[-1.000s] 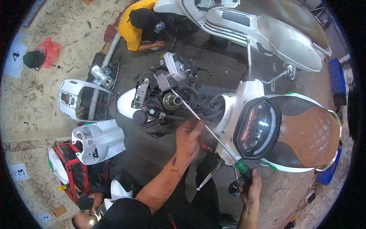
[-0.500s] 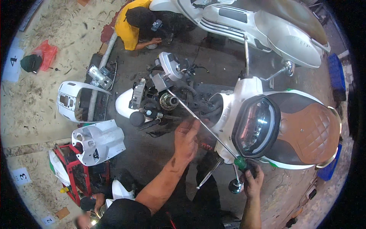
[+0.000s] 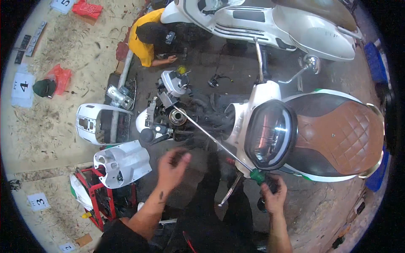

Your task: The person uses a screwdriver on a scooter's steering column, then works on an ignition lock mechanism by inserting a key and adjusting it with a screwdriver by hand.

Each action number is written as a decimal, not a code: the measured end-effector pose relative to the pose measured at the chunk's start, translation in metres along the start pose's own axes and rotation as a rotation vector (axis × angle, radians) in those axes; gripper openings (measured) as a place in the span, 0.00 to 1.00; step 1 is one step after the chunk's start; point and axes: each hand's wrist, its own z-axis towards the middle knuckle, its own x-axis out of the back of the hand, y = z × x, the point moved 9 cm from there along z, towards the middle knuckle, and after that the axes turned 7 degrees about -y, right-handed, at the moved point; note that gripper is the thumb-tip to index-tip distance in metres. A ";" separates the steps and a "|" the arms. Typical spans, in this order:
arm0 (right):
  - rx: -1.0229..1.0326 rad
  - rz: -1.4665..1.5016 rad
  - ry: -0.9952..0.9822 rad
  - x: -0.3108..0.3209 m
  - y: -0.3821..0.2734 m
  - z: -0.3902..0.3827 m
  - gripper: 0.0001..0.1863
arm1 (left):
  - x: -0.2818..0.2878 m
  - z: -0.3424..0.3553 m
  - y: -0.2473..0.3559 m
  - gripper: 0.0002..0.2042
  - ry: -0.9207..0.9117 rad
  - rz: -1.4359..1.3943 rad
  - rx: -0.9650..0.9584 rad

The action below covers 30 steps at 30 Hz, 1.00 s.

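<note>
My right hand [image 3: 273, 192] is closed around the green handle of a long-shafted screwdriver [image 3: 219, 143]. The thin metal shaft slants up and left, past the scooter's white handlebar cover [image 3: 262, 92]. Its far end is at the round steering stem [image 3: 177, 117], beside a grey box-shaped part [image 3: 168, 100]; whether it touches either is hard to tell. My left hand [image 3: 174, 165] hovers in the air left of the shaft, with thumb and fingers apart and nothing seen in it. Its fingers are slightly blurred.
A headlight [image 3: 271, 134] and brown quilted seat [image 3: 346, 137] are on the right. White panels [image 3: 122, 164] lie on the left above a red metal frame [image 3: 93, 192]. Another person in a yellow shirt [image 3: 144, 47] crouches far left of a second white scooter [image 3: 249, 25].
My left hand has left the screwdriver shaft and moved left and nearer to me. My right hand still grips the handle. The whole view has shifted somewhat.
</note>
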 end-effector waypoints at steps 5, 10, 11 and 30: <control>0.010 -0.047 -0.056 -0.004 0.003 0.003 0.21 | -0.157 -0.086 -0.098 0.47 -0.744 -0.113 0.326; -0.350 0.383 -0.219 -0.018 0.010 0.009 0.16 | -0.231 -0.101 -0.107 0.41 -0.718 -0.275 0.291; -0.357 0.384 -0.213 -0.015 0.017 0.010 0.16 | -0.236 -0.094 -0.099 0.34 -0.732 -0.175 0.325; -0.274 0.137 -0.365 -0.020 0.045 0.033 0.17 | -0.192 -0.091 -0.072 0.16 -0.550 -0.033 0.375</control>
